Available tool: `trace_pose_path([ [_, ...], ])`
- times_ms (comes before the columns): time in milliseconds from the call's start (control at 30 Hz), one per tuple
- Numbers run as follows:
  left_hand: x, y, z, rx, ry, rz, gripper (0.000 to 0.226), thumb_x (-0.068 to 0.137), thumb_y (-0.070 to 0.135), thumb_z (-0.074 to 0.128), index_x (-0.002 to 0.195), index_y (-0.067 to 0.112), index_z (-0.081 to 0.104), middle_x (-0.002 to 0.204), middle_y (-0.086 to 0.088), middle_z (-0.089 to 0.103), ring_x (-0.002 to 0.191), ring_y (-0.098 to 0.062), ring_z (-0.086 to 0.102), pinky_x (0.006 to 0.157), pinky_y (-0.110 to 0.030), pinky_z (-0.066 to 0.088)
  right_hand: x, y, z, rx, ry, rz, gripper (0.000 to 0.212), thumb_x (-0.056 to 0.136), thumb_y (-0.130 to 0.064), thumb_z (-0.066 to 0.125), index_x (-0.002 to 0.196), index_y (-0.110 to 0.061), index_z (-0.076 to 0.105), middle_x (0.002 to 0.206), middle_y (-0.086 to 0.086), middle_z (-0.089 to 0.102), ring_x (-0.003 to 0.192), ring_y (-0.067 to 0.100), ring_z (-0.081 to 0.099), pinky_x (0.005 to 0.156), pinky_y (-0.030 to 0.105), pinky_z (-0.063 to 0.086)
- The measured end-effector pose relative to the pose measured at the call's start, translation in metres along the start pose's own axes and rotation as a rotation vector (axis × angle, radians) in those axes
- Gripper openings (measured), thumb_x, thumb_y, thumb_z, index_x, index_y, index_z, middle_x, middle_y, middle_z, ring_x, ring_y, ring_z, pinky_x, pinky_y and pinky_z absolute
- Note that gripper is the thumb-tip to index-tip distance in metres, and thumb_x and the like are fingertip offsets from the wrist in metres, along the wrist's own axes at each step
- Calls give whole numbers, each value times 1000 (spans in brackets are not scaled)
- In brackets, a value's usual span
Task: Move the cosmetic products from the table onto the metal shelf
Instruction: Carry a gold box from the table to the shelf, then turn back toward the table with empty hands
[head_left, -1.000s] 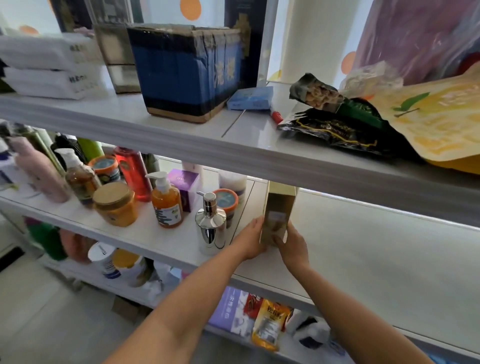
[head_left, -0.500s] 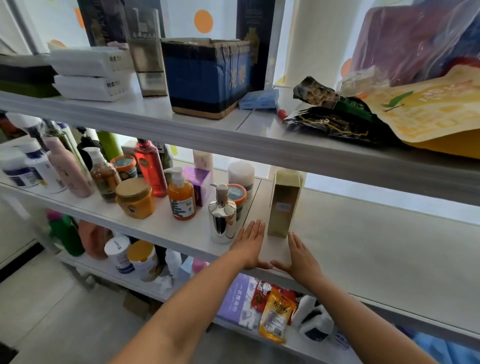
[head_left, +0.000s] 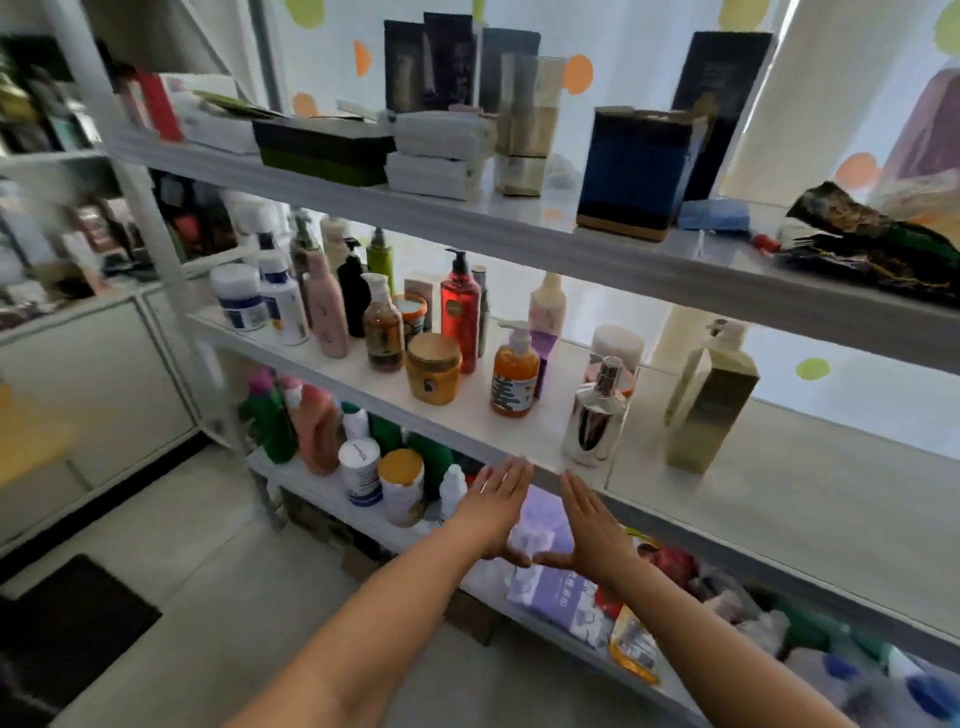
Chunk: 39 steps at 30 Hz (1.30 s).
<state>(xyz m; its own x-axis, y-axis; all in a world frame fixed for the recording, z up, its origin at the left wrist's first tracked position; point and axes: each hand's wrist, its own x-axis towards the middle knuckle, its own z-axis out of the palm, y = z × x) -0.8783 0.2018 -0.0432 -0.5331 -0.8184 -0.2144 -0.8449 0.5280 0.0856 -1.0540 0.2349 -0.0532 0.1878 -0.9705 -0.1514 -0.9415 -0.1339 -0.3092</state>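
Note:
A tall gold-green box (head_left: 711, 405) stands upright on the middle board of the metal shelf (head_left: 753, 499), to the right of a shiny silver pump bottle (head_left: 596, 415). Further left stand an orange pump bottle (head_left: 514, 379), an amber jar (head_left: 434, 369), a red bottle (head_left: 460, 312) and several other cosmetics. My left hand (head_left: 496, 506) and my right hand (head_left: 592, 525) hover flat and empty in front of the shelf edge, below the silver bottle, fingers spread, thumbs nearly touching. Neither touches the box.
The top board carries a blue carton (head_left: 636, 171), white packs (head_left: 441, 161) and snack bags (head_left: 872, 239). The lower board holds detergent bottles (head_left: 317, 426), tubs (head_left: 400, 486) and purple packets (head_left: 550, 582). A white cabinet (head_left: 98, 384) stands left, a dark mat (head_left: 72, 629) on the floor.
Both hands let go of the gold-green box, which stays upright on the shelf, and have drawn back off the board towards me. The view has swung left and back.

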Motion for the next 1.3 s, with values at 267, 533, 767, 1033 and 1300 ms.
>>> trace_pose_path([
  [267,-152,-149,26,-147,72,-420,108,88,50,60,150,8,-18,158,-7,-23,146,-23,-20,116,-40,-13,50,-196,48,-72,-60,-338,125,71,-69,63,149,-14,-16,157,0,-20,147,18,-9,121,35,6],
  [533,-298,-256,53,-238,128,-872,112,85,57,58,148,10,-22,157,-7,-25,145,-22,-22,118,-42,-11,85,-379,90,-156,-162,-746,121,74,-64,63,149,-8,-14,157,7,-19,146,19,-12,118,29,-2],
  [767,-387,-342,75,-220,132,-1153,106,90,61,46,147,7,-24,156,-9,-27,144,-22,-25,113,-40,-17,120,-522,138,-236,-225,-976,119,78,-64,58,147,-5,-17,154,6,-26,146,21,-14,120,34,0],
  [1033,-462,-487,45,-219,142,-1354,105,89,61,47,149,7,-20,158,-10,-23,146,-23,-19,117,-42,-9,197,-698,170,-200,-258,-1110,121,75,-65,61,147,-9,-19,157,7,-20,146,22,-12,121,37,5],
  [1300,-515,-580,56,-295,168,-1458,106,89,59,49,148,8,-22,157,-9,-26,145,-22,-23,116,-42,-12,243,-818,197,-236,-242,-1222,118,78,-63,60,148,-5,-17,157,9,-20,147,22,-11,119,33,6],
])
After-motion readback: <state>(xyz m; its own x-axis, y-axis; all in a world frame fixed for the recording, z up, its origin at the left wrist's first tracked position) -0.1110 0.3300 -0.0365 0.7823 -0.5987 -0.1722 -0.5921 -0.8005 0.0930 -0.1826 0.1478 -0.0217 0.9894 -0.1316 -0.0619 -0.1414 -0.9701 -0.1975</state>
